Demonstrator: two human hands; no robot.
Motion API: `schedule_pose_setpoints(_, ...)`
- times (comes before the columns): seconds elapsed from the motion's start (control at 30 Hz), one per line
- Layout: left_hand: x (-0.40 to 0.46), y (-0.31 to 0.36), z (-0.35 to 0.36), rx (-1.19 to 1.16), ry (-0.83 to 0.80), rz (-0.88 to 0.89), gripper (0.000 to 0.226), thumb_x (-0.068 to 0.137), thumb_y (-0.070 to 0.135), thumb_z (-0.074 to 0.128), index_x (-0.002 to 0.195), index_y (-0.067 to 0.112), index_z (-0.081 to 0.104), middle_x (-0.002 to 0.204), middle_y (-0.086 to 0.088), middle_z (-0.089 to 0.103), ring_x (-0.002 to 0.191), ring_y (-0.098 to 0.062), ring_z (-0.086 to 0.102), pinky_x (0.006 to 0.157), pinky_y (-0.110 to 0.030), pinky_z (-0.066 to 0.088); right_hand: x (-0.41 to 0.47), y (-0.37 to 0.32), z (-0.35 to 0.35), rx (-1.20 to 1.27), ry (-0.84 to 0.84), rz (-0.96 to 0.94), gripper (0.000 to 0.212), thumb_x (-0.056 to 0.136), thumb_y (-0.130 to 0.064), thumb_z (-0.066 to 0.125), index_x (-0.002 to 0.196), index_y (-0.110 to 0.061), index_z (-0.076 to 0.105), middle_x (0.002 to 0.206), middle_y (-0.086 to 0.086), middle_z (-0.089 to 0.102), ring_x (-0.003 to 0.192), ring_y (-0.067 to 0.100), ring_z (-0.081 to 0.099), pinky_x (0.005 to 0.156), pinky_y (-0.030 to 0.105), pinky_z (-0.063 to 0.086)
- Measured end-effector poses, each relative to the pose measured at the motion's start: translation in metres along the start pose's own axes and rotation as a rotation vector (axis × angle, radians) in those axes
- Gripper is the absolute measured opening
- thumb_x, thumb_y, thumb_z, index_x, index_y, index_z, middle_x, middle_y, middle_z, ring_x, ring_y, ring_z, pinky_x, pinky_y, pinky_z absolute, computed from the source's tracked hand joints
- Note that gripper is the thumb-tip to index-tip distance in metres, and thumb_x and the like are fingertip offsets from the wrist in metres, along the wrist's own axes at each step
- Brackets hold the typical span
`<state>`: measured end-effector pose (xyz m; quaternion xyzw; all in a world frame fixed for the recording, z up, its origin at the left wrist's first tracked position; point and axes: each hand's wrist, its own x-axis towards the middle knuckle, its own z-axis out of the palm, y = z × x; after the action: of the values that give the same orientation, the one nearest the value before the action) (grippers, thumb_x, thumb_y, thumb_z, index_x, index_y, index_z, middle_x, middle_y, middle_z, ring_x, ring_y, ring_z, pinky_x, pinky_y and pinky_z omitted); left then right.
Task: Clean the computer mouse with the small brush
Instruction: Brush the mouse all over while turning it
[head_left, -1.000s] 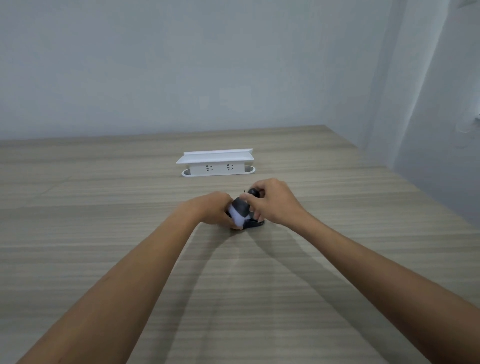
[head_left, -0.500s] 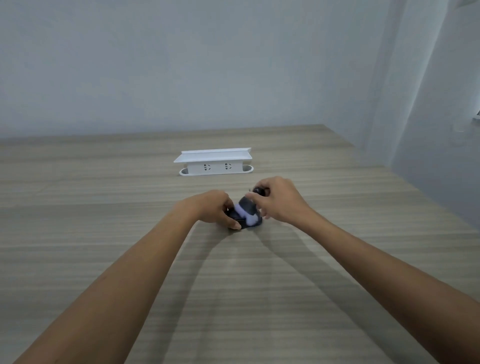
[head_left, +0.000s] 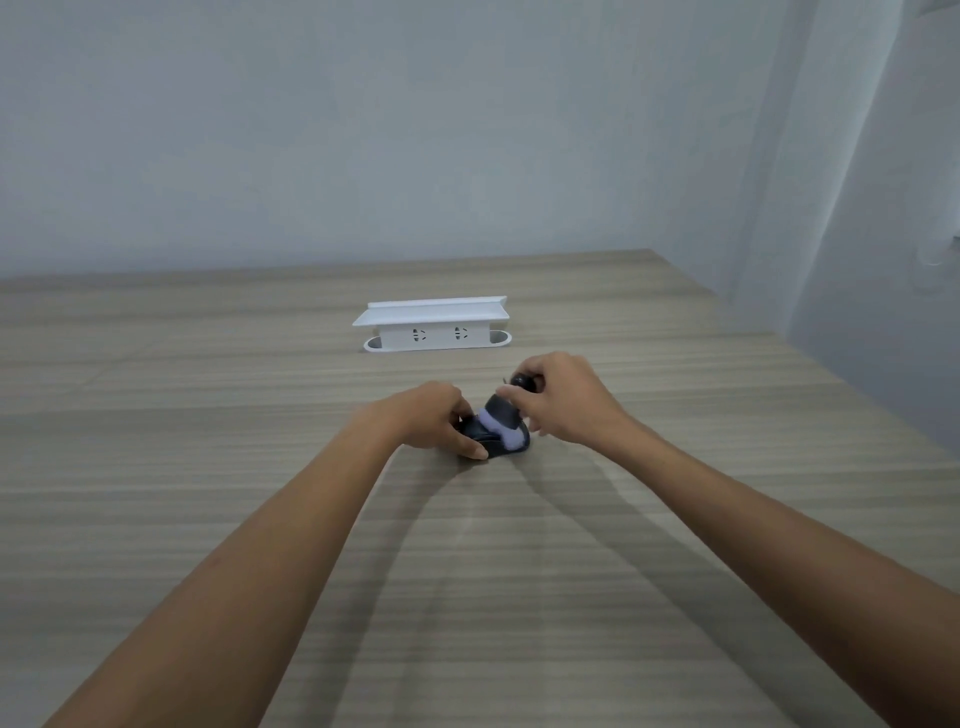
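A dark computer mouse lies on the wooden table in the middle of the view. My left hand grips its left side and holds it down. My right hand holds a small brush with a dark body and pale bristles. The bristles rest on top of the mouse, toward its right end. Much of the mouse is hidden under my fingers and the brush.
A white power strip holder with two sockets stands on the table behind my hands. A wall closes the back, and the table's right edge runs along a gap by a pale wall at the right.
The brush has shifted slightly to the right across the mouse. My left hand stays on the mouse.
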<state>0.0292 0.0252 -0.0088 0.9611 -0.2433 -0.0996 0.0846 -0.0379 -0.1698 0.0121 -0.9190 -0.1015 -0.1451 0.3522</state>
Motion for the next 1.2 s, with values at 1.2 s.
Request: schedule_pose_setpoints(1.2,-0.011,-0.005,0.035,-0.439,0.254,-0.065,0.057,0.058,0.057,0.090,0.095,0.020,0.066,0.097,0.004,0.060,0.080,-0.010,0.060,0.063,-0.021,0.042,0.015,-0.007,0.017,0.068,-0.033,0.088,0.029,0.093,-0.021,0.066,0.077,0.003,0.065,0.062,0.014,0.072,0.036,0.007,0.063,0.036,0.018,0.048)
